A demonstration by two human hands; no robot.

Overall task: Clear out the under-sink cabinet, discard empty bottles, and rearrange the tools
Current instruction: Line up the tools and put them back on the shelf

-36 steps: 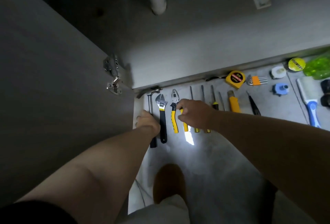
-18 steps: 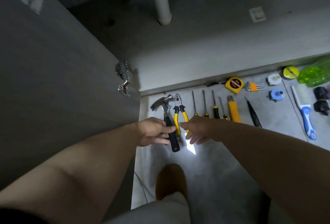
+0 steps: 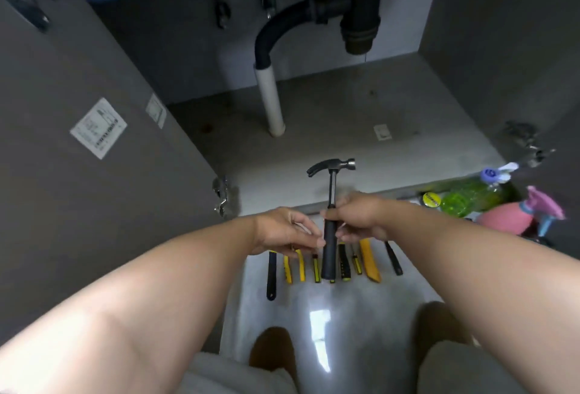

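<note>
Open cabinet (image 3: 345,104) ahead: right hand (image 3: 357,217), grip curled round the hammer (image 3: 332,186) handle, holds it upright above the floor's tool row (image 3: 368,261); left hand (image 3: 282,232), fingers loosely straight, touches the handle's left side.

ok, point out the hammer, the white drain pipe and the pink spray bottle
hammer (image 3: 333,186), head view, metal shaft below the head
white drain pipe (image 3: 270,101), head view, middle of its length
pink spray bottle (image 3: 502,221), head view, pink body
</note>
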